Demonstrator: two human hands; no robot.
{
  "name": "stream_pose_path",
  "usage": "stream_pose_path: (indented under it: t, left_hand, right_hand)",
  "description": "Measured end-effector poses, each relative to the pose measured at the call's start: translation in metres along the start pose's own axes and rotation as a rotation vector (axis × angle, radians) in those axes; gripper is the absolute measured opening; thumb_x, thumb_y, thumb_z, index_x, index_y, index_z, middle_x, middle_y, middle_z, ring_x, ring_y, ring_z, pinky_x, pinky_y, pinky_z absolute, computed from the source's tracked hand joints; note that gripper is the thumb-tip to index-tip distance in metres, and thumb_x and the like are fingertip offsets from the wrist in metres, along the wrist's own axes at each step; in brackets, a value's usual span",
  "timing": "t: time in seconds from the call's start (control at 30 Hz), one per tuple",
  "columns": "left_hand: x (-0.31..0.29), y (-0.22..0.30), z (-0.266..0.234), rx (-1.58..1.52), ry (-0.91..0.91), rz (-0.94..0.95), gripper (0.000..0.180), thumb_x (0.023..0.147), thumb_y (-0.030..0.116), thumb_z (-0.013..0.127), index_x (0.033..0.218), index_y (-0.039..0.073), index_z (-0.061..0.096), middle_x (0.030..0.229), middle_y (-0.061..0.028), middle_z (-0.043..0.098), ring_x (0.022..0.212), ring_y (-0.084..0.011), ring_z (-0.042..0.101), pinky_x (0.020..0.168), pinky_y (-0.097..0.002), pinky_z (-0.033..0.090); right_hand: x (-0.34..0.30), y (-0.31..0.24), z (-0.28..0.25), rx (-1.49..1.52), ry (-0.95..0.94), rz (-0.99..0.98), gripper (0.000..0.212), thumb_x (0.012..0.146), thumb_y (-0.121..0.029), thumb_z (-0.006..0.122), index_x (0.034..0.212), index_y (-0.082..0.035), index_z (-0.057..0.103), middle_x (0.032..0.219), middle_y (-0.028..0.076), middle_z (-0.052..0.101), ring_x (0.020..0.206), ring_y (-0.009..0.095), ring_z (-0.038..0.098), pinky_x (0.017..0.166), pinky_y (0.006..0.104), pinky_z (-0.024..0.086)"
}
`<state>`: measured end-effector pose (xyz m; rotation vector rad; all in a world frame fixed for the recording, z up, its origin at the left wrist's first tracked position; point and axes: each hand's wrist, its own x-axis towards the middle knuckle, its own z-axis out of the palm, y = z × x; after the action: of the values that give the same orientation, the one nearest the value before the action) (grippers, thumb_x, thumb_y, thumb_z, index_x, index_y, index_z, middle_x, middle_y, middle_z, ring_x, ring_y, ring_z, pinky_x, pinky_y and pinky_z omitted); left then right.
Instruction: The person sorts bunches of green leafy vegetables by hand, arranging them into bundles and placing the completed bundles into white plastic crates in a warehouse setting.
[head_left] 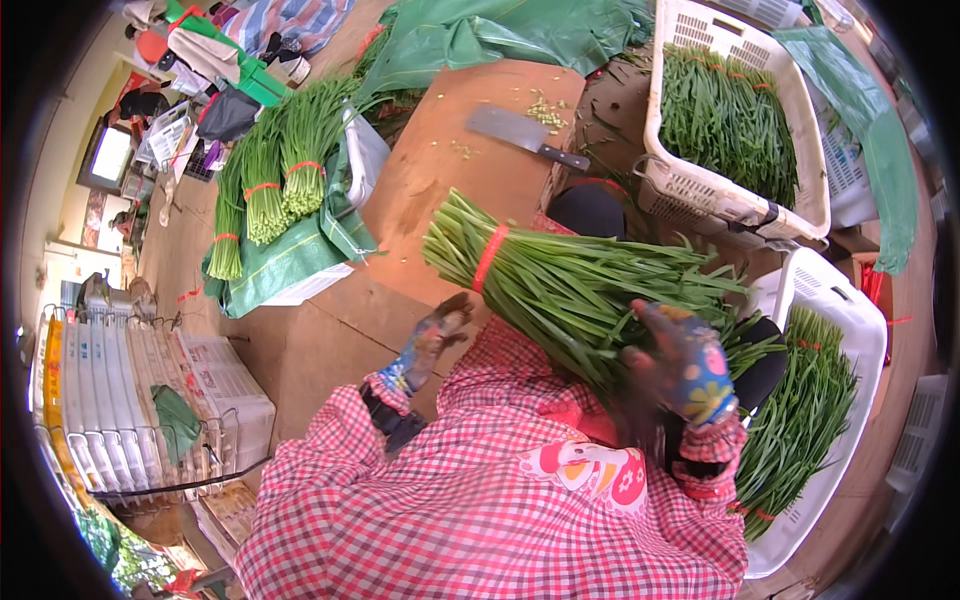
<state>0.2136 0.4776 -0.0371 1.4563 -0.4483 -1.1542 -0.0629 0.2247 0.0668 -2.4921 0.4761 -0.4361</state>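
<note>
Bundle of green chives (570, 290) with red band lies across lap, cut ends toward wooden counter (440, 180). Right hand (685, 365), gloved, rests on leafy part, fingers curled over leaves, blurred. Left hand (430, 340), gloved, just beside bundle, fingers loosely bent, holding nothing. Cleaver (525, 135) on counter. White crates (735, 200) of chives at right.

Green chive bundle (590, 290) tied with red band (489, 257); floral blue gloves on left hand (430, 340) and right hand (685, 365); red-white checked apron (470, 510); white crates (720, 190).
</note>
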Motion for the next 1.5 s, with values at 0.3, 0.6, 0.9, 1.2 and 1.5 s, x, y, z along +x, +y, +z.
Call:
stream_pose_path:
  t: [0.3,0.6,0.9,1.2,1.5]
  left_hand:
    - [0.061,-0.007,0.036,-0.242,-0.567,0.302,0.082,0.085,0.048,0.055,0.141,-0.001,0.019,0.143,-0.0123,0.031,0.131,-0.0219,0.032,0.105,-0.0374,0.028]
    - [0.102,0.093,0.113,0.007,-0.619,0.488,0.079,0.085,0.045,0.056,0.139,-0.002,0.025,0.140,-0.0112,0.032,0.129,-0.0175,0.031,0.106,-0.0298,0.023]
    - [0.110,0.152,0.205,0.463,-0.705,0.957,0.066,0.081,0.013,0.068,0.137,0.004,0.033,0.133,-0.0095,0.043,0.120,-0.0194,0.044,0.096,-0.0312,0.037]
    - [0.166,0.114,0.233,0.121,-0.749,0.467,0.081,0.077,0.042,0.068,0.135,-0.001,0.032,0.123,-0.0105,0.051,0.110,-0.0165,0.049,0.095,-0.0297,0.039]
    - [0.150,0.108,0.239,-0.073,-0.906,0.633,0.102,0.071,0.073,0.054,0.136,-0.002,0.030,0.126,-0.0125,0.050,0.113,-0.0194,0.050,0.097,-0.0319,0.039]
  right_hand:
    - [0.103,-0.005,0.015,0.042,-0.020,-0.192,0.069,0.073,-0.034,0.070,0.129,-0.002,0.044,0.106,0.019,0.058,0.099,0.037,0.055,0.085,0.0413,0.043]
    - [0.078,0.035,0.009,0.632,-0.002,-0.012,0.087,0.065,-0.027,0.080,0.137,-0.006,0.035,0.120,0.017,0.052,0.114,0.028,0.049,0.097,0.0354,0.037]
    - [0.025,0.045,-0.028,0.656,0.469,0.046,0.072,0.063,-0.023,0.079,0.125,-0.005,0.048,0.119,0.014,0.053,0.113,0.031,0.049,0.097,0.0381,0.036]
    - [0.006,0.032,-0.030,0.413,0.573,0.232,0.079,0.064,-0.026,0.079,0.130,-0.004,0.041,0.114,0.018,0.057,0.106,0.033,0.054,0.092,0.0387,0.042]
    - [-0.010,-0.017,-0.075,-0.083,0.885,0.164,0.045,0.068,-0.018,0.076,0.106,-0.001,0.060,0.089,0.011,0.060,0.082,0.027,0.057,0.076,0.0362,0.045]
